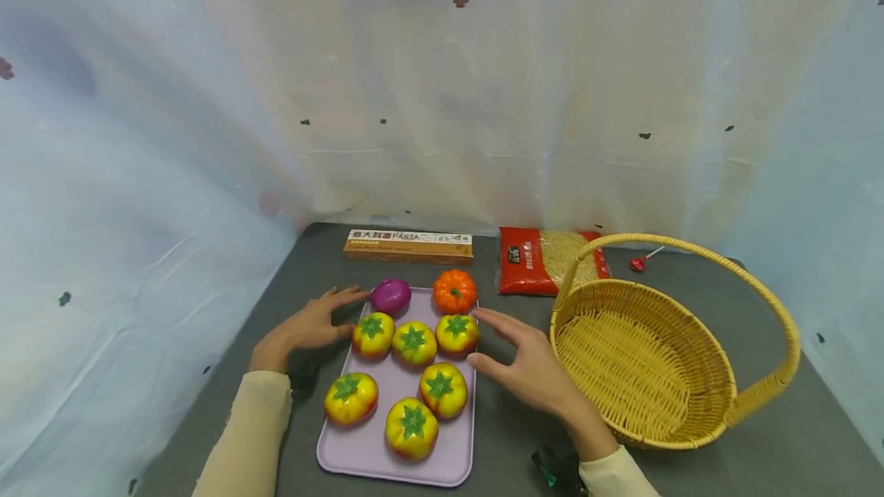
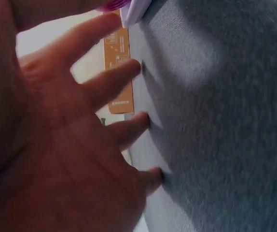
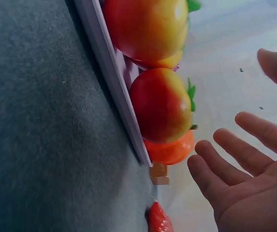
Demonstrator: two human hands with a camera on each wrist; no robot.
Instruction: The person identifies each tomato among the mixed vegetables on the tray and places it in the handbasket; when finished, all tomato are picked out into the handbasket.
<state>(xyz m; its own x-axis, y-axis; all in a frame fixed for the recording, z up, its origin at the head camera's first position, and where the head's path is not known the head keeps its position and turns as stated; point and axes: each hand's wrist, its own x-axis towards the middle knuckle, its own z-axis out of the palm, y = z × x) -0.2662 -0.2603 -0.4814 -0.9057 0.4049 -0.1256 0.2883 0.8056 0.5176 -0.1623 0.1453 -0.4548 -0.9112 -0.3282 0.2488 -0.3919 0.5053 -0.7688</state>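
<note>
A lilac tray [image 1: 387, 459] lies on the grey table. It bears several yellow-and-red persimmons [image 1: 412, 428] with green leafy tops, a small orange pumpkin [image 1: 454, 292] and a purple onion-like vegetable [image 1: 391, 296]. At the tray's left edge is my left hand [image 1: 311, 326], fingers spread and holding nothing. In the left wrist view its fingertips come down close to the grey cloth, the index finger by the tray's corner. My right hand [image 1: 532, 366] is beside the right edge, near a persimmon [image 3: 160, 106]. Its fingers are extended, and the right wrist view shows a bare palm.
Behind the tray lies a brown-and-white pasta box [image 1: 409, 247]. A red pasta bag [image 1: 525, 261] and a red lollipop [image 1: 638, 263] are to its right. A yellow wicker basket [image 1: 718, 374] with a tall handle stands right of my right hand. A pale curtain [image 1: 442, 98] hangs behind the table.
</note>
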